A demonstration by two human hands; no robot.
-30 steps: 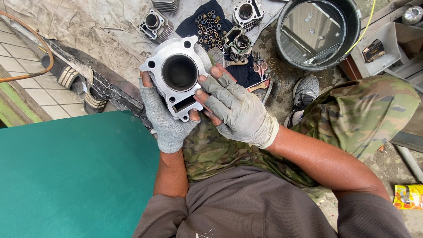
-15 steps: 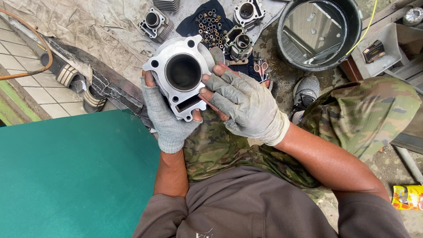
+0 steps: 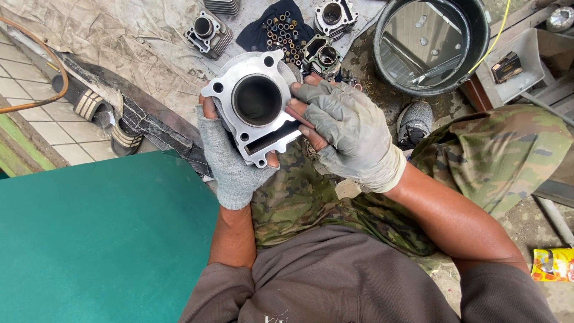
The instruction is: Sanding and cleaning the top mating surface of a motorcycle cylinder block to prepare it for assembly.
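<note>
A silver engine cylinder block with a round dark bore is held up in front of me, its flat gasket face toward the camera. My left hand, in a grey fingerless glove, grips it from below and behind. My right hand, in a dirty grey glove, rests on the block's right edge and pinches a thin reddish-brown stick against the face. Camouflage trousers lie beneath.
Several more cylinder parts and a dark cloth with small metal tubes lie on a grey tarp ahead. A black bucket stands at the upper right, a grey tray beside it. A green surface fills the lower left.
The cylinder block has been raised slightly and turned. My right hand has shifted from cradling its lower right to its right edge, where the thin stick shows between the fingers.
</note>
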